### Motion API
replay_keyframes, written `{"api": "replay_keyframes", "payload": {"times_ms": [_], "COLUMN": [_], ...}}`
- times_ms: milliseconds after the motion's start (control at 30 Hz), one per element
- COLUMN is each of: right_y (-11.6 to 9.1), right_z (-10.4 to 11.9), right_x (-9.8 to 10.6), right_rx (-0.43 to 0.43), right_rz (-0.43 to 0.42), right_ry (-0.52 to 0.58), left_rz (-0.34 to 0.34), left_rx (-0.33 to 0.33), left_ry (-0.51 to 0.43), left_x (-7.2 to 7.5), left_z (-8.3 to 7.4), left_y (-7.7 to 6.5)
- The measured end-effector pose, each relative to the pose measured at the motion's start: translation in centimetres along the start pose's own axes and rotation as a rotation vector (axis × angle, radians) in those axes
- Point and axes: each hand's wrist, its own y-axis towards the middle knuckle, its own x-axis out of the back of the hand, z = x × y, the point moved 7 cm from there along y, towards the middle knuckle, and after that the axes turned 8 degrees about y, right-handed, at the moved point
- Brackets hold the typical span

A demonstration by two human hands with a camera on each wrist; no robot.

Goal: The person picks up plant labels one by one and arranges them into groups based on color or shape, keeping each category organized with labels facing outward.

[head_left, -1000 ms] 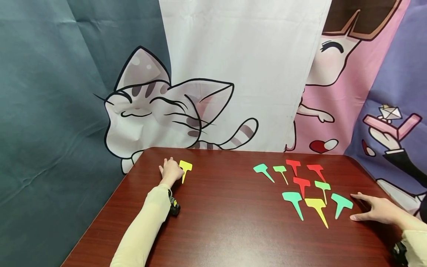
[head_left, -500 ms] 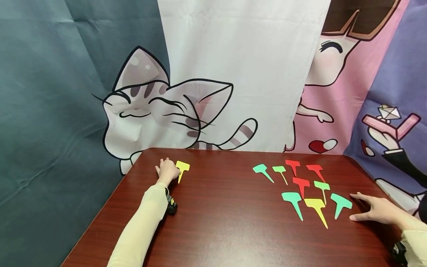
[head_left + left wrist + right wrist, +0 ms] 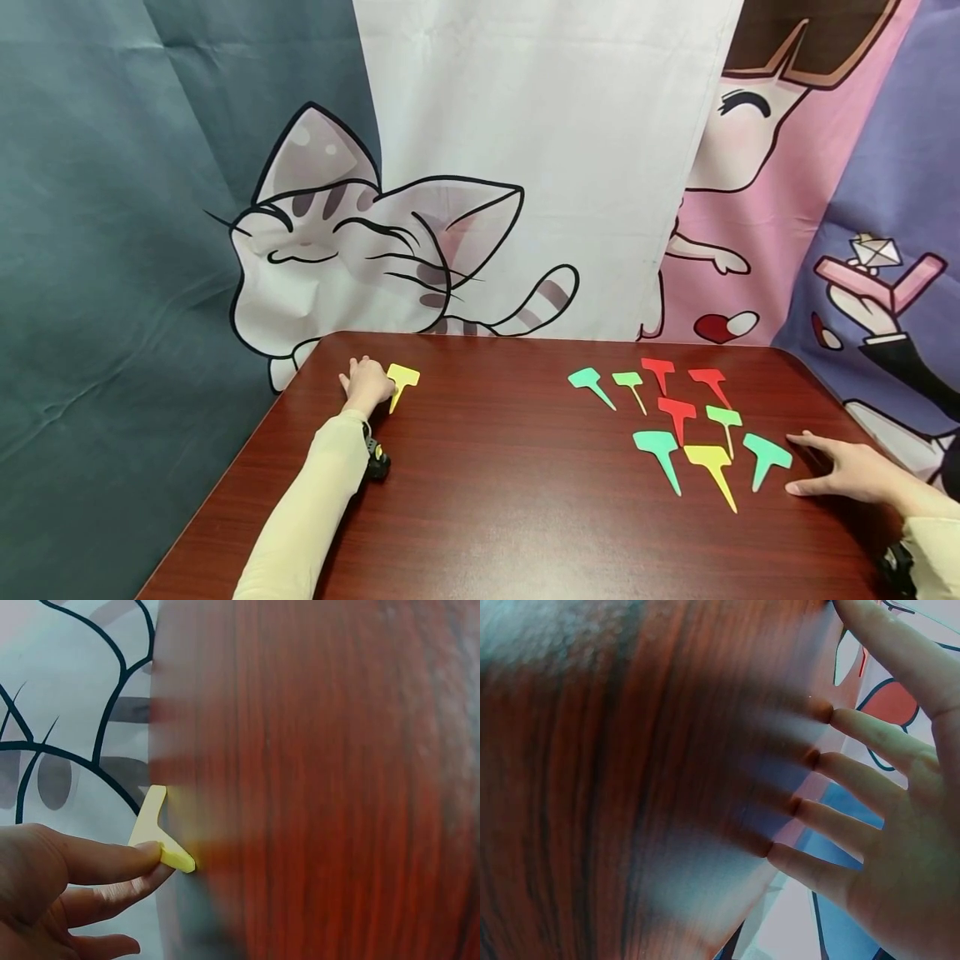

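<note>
Near the far left of the table, my left hand (image 3: pixel 367 384) pinches a yellow T-shaped plant label (image 3: pixel 403 375) at its edge. In the left wrist view, thumb and forefinger meet on the yellow label (image 3: pixel 148 817), and the other fingers curl beneath. My right hand (image 3: pixel 851 472) rests at the right with fingers spread; in the right wrist view its fingertips (image 3: pixel 784 855) are right at the tabletop. Closest to it lies a teal plant label (image 3: pixel 768 454), and just left of that another yellow label (image 3: pixel 708 457).
On the right half of the dark red wooden table (image 3: pixel 480 500) lie several more labels: a red label (image 3: pixel 678 410), a light green label (image 3: pixel 724 418), a teal label (image 3: pixel 657 443) and others behind. A printed cartoon cloth (image 3: pixel 555 150) hangs behind the table's far edge.
My left hand has slid a little to the left with the yellow plant label between its fingers. The right hand and the labels near it have stayed put.
</note>
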Motion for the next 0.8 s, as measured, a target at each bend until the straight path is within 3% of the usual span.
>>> {"api": "replay_keyframes", "payload": {"times_ms": [800], "right_y": [0.03], "right_z": [-0.03], "right_x": [0.01], "right_rx": [0.002], "right_rz": [-0.002], "right_ry": [-0.003], "left_rz": [0.005], "left_rx": [-0.011], "left_ry": [-0.005], "left_x": [0.32], "left_z": [0.55], "left_y": [-0.94]}}
